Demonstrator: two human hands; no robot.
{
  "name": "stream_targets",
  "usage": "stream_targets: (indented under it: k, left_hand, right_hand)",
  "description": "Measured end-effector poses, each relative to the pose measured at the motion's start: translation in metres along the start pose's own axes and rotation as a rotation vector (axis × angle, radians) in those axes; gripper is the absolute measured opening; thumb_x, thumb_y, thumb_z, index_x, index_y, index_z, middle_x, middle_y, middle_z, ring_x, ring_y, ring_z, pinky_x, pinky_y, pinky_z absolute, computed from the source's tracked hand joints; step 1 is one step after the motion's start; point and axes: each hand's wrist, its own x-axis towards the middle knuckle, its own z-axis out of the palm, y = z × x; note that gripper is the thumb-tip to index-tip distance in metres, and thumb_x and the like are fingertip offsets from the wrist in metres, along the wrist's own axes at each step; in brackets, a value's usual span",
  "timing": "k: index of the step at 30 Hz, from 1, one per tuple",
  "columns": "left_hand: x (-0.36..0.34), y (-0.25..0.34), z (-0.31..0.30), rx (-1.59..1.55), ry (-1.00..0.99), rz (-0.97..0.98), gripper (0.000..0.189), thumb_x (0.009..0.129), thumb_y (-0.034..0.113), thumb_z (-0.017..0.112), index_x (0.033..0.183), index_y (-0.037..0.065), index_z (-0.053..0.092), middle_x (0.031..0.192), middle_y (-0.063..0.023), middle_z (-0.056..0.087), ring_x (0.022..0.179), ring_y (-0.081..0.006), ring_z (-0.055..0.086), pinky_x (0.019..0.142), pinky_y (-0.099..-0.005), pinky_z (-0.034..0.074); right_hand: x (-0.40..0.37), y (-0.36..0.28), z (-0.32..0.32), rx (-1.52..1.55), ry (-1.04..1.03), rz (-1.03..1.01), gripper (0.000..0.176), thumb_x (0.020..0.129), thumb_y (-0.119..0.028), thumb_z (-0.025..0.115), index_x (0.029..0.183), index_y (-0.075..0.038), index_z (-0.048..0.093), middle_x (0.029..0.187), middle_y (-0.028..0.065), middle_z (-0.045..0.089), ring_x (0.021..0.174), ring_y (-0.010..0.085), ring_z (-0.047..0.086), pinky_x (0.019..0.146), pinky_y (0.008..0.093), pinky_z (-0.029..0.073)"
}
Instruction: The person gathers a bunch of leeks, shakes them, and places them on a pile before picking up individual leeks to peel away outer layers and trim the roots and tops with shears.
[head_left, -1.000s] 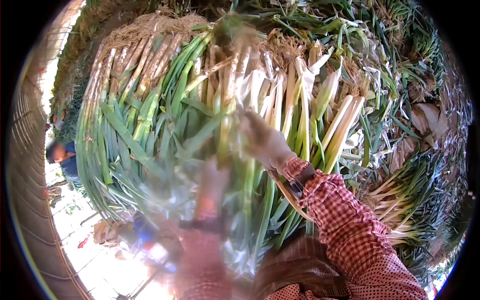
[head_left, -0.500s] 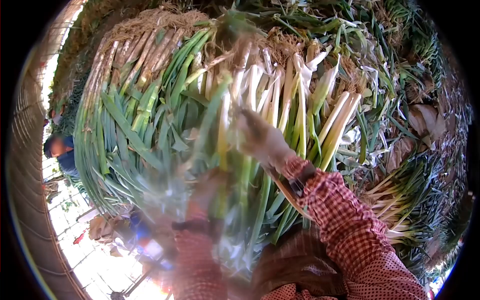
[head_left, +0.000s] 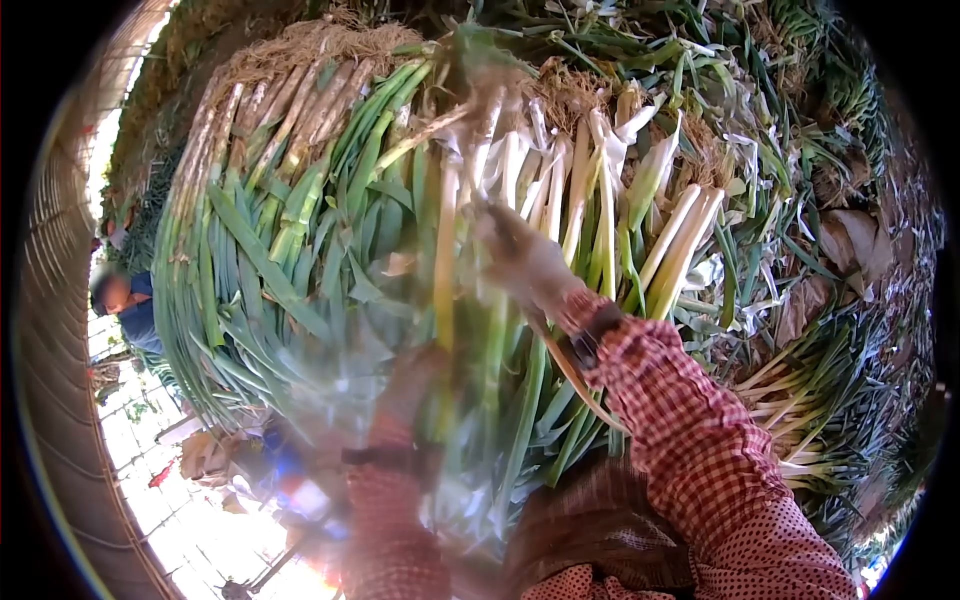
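Observation:
My left hand (head_left: 415,380), smeared by a hazy patch in the view, is at the lower middle. It is closed around the lower part of a leek (head_left: 445,270) whose pale stalk points away from me. My right hand (head_left: 530,262), in a dirty light glove, is beside that leek's pale shank, fingers curled in; what they hold is hidden. A thin curved brown strip (head_left: 572,380) runs below my right wrist. Beyond both hands lies a row of peeled white leeks (head_left: 560,190), roots away from me.
Unpeeled leeks (head_left: 290,110) with brown roots and long green leaves are piled to the left. Loose leaves (head_left: 740,130) litter the right side, and a smaller bundle of leeks (head_left: 790,400) lies at lower right. Another person (head_left: 130,305) is at far left.
A green leaf that stood blurred beside the leek is no longer there. My right hand has shifted slightly left, while my left hand stays nearly in place.

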Motion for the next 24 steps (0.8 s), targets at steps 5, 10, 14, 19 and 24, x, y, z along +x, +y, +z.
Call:
stream_targets:
  k: [5, 10, 14, 19, 24]
  left_hand:
    - [-0.015, 0.040, -0.015, 0.451, 0.431, 0.029, 0.046, 0.093, 0.028, 0.068, 0.129, 0.000, 0.058, 0.093, -0.0119, 0.069, 0.076, -0.0227, 0.067, 0.070, -0.0369, 0.056]
    - [0.027, 0.053, 0.014, 1.452, 0.887, 0.568, 0.024, 0.090, 0.013, 0.060, 0.111, 0.002, 0.065, 0.106, -0.0184, 0.069, 0.098, -0.0353, 0.065, 0.087, -0.0434, 0.052]
    - [0.103, 0.039, 0.034, 1.252, 0.698, 0.636, 0.024, 0.090, 0.016, 0.060, 0.110, 0.003, 0.065, 0.110, -0.0206, 0.068, 0.102, -0.0389, 0.064, 0.089, -0.0454, 0.051]
    - [0.133, 0.035, 0.026, 1.262, 0.902, 0.365, 0.030, 0.089, 0.024, 0.066, 0.110, 0.001, 0.064, 0.108, -0.0238, 0.068, 0.099, -0.0432, 0.064, 0.087, -0.0483, 0.051]
    - [0.121, 0.041, 0.000, 1.211, 0.712, 0.369, 0.026, 0.092, 0.026, 0.068, 0.099, 0.001, 0.064, 0.088, -0.0208, 0.069, 0.079, -0.0362, 0.067, 0.070, -0.0438, 0.052]
  right_hand:
    - [-0.079, 0.027, 0.015, -0.168, -0.230, 0.031, 0.086, 0.082, -0.011, 0.064, 0.158, -0.015, 0.025, 0.104, 0.0195, 0.071, 0.085, 0.0279, 0.072, 0.085, 0.0354, 0.059]
    - [-0.062, 0.033, 0.018, -0.177, -0.190, 0.162, 0.088, 0.080, -0.011, 0.063, 0.158, -0.013, 0.024, 0.093, 0.0196, 0.071, 0.076, 0.0251, 0.071, 0.074, 0.0352, 0.059]
    - [-0.019, 0.031, 0.007, -0.145, 0.094, -0.003, 0.084, 0.078, -0.014, 0.066, 0.155, -0.013, 0.032, 0.087, 0.0190, 0.070, 0.075, 0.0249, 0.071, 0.071, 0.0373, 0.056]
    - [-0.022, 0.026, 0.002, -0.194, -0.041, 0.033, 0.084, 0.082, -0.012, 0.065, 0.157, -0.019, 0.028, 0.093, 0.0184, 0.070, 0.076, 0.0250, 0.072, 0.067, 0.0348, 0.060]
    - [-0.114, 0.032, 0.017, -0.119, -0.332, 0.127, 0.086, 0.083, -0.012, 0.064, 0.158, -0.017, 0.023, 0.098, 0.0180, 0.071, 0.073, 0.0302, 0.072, 0.069, 0.0381, 0.060]
